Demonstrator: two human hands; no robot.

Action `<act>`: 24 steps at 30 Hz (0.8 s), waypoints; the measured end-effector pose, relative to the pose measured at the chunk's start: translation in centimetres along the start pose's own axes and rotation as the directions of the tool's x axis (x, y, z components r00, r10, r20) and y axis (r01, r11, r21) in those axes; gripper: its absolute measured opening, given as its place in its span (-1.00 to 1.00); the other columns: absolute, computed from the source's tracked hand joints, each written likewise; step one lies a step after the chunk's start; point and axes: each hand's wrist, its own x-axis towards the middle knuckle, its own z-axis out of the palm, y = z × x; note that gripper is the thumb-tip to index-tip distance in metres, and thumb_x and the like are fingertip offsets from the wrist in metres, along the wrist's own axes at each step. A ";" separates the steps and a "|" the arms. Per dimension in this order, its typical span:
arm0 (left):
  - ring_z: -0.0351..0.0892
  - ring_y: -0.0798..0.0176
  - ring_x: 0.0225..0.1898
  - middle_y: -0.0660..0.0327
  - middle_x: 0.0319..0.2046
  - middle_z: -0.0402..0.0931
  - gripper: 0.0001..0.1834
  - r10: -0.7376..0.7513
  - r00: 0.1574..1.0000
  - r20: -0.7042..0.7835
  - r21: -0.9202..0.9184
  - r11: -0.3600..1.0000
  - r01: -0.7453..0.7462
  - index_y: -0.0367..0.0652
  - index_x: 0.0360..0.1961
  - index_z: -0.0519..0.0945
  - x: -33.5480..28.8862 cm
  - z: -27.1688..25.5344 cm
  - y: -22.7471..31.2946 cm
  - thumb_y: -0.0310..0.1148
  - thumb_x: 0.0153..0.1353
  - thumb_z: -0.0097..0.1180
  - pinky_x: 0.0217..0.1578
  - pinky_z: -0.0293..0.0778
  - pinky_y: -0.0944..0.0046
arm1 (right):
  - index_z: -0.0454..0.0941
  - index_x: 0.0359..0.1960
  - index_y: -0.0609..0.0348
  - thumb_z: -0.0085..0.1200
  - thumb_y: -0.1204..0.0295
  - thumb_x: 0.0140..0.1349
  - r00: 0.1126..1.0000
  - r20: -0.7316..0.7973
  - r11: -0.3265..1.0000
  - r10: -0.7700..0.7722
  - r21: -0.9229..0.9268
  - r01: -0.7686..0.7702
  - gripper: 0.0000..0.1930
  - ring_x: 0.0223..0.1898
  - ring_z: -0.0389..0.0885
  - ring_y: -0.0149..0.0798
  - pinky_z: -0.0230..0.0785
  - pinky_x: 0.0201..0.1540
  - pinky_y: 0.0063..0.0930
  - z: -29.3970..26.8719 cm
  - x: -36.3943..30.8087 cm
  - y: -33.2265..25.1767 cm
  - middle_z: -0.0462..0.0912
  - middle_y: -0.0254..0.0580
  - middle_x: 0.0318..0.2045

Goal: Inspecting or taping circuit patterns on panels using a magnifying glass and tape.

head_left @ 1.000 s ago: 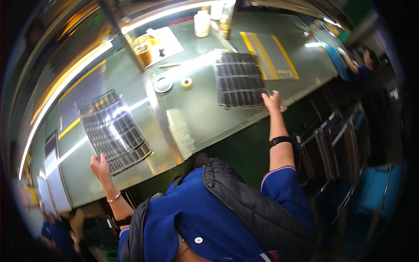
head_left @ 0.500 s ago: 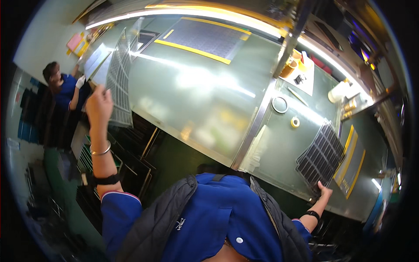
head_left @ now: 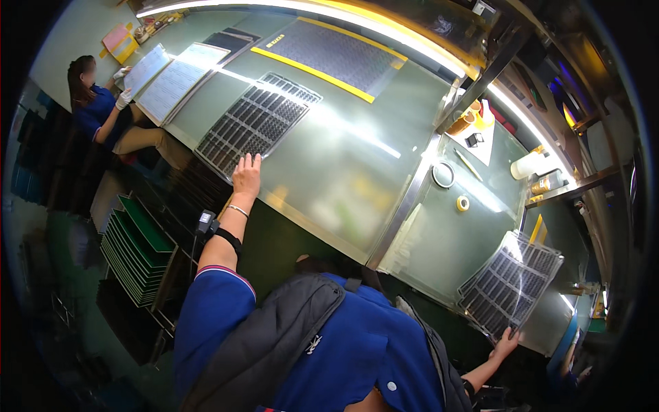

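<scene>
At the near edge of the green table (head_left: 357,172), the right hand (head_left: 506,343) grips the corner of one gridded tray (head_left: 511,281) while the left hand (head_left: 246,176) lies open and flat on another gridded tray (head_left: 257,123), and farther off a tape roll (head_left: 463,203) sits between them

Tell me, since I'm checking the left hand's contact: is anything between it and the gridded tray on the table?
Nothing visible. The left hand lies directly on the near edge of the gridded tray, fingers flat on it, with only bare green table around.
</scene>
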 end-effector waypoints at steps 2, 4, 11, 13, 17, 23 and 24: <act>0.45 -0.09 0.15 -0.03 0.16 0.41 -0.57 -0.047 0.997 0.069 -0.059 0.997 0.051 -0.07 0.17 0.46 0.8 -1.0 -0.3 -0.41 0.26 -0.07 0.11 0.44 0.08 | 0.42 0.16 0.18 0.04 0.31 0.36 0.957 -0.038 0.912 0.289 0.315 -0.263 -0.62 -0.14 0.52 -0.34 0.55 -0.26 -0.40 -3.3 -5.2 -9.3 0.55 -0.26 -0.03; 0.38 -0.07 0.20 -0.01 0.20 0.38 -0.58 -0.075 0.992 0.099 -0.102 0.991 0.085 -0.08 0.20 0.44 1.1 0.2 -1.4 -0.26 0.33 -0.08 0.13 0.38 0.05 | 0.46 0.10 0.09 0.04 0.28 0.36 0.980 -0.022 0.945 0.196 0.269 -0.183 -0.67 -0.24 0.52 -0.44 0.58 -0.40 -0.46 -7.6 -6.7 -11.6 0.57 -0.34 -0.14; 0.29 -0.11 0.26 -0.06 0.22 0.35 -0.51 -0.018 0.998 -0.062 -0.319 0.948 -0.003 -0.18 0.20 0.42 2.4 -0.3 -0.4 -0.12 0.38 -0.11 0.24 0.22 -0.01 | 0.27 0.31 0.07 0.11 0.37 0.26 0.961 0.272 0.848 0.054 0.496 -0.188 -0.43 -0.03 0.55 -0.16 0.52 -0.17 -0.19 -0.5 -11.1 -25.8 0.51 -0.11 0.01; 0.37 -0.05 0.22 -0.03 0.18 0.40 -0.45 0.051 0.997 0.060 -0.828 0.560 0.021 -0.21 0.21 0.40 2.9 -6.0 4.4 -0.02 0.38 -0.11 0.19 0.29 0.02 | 0.34 0.25 0.09 0.12 0.44 0.23 0.853 0.521 0.705 0.030 0.594 -0.388 -0.48 -0.20 0.53 -0.31 0.48 -0.20 -0.36 7.6 -12.3 -27.7 0.52 -0.27 -0.26; 0.44 0.15 0.15 0.02 0.06 0.47 -0.20 0.599 0.687 0.412 -0.458 -0.515 0.724 -0.28 0.27 0.25 -1.2 -12.8 7.6 0.19 0.28 -0.02 0.10 0.41 0.02 | 0.39 0.16 0.17 0.08 0.48 0.30 0.680 0.727 0.521 -0.097 0.619 -0.588 -0.61 -0.41 0.59 -0.43 0.55 -0.40 -0.47 25.1 -16.5 -37.3 0.57 -0.35 -0.36; 0.60 0.42 -0.41 0.26 -0.33 0.58 -0.65 0.092 0.768 0.634 -0.713 -0.314 0.627 -0.31 0.01 0.40 -0.6 -8.4 7.6 -0.38 0.27 0.15 -0.40 0.61 0.35 | 0.44 -0.01 0.23 0.00 0.42 0.37 0.598 0.769 0.576 -0.226 0.600 -0.555 -0.78 -0.43 0.63 -0.41 0.58 -0.51 -0.49 37.9 -18.0 -42.2 0.61 -0.26 -0.29; 0.62 0.38 -0.45 0.23 -0.38 0.60 -0.71 0.054 0.777 0.627 -0.735 -0.289 0.613 -0.32 -0.05 0.44 -0.6 -7.2 7.1 -0.38 0.29 0.13 -0.43 0.61 0.38 | 0.44 -0.03 0.24 0.00 0.42 0.37 0.590 0.774 0.559 -0.229 0.601 -0.572 -0.79 -0.43 0.63 -0.41 0.57 -0.51 -0.48 39.2 -18.1 -42.0 0.61 -0.26 -0.29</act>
